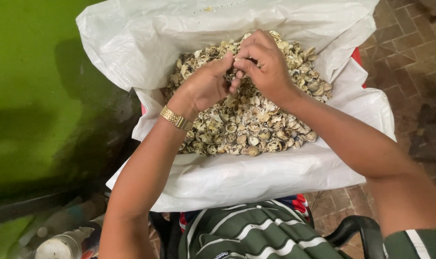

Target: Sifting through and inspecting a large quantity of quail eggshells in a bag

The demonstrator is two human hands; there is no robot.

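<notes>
A big white plastic sack (256, 177) lies open before me, holding a heap of small speckled shells (251, 127). Both hands meet above the far part of the heap. My left hand (206, 86), with a gold watch (176, 118) on the wrist, pinches a small shell piece at its fingertips. My right hand (266, 62) is curled with its fingertips on the same small piece. The piece itself is mostly hidden by the fingers.
A green wall (30, 86) rises at the left. Brick paving (410, 52) lies at the right. A black chair arm (357, 228) sits near my striped shirt. A plastic bottle (59, 244) lies at the bottom left.
</notes>
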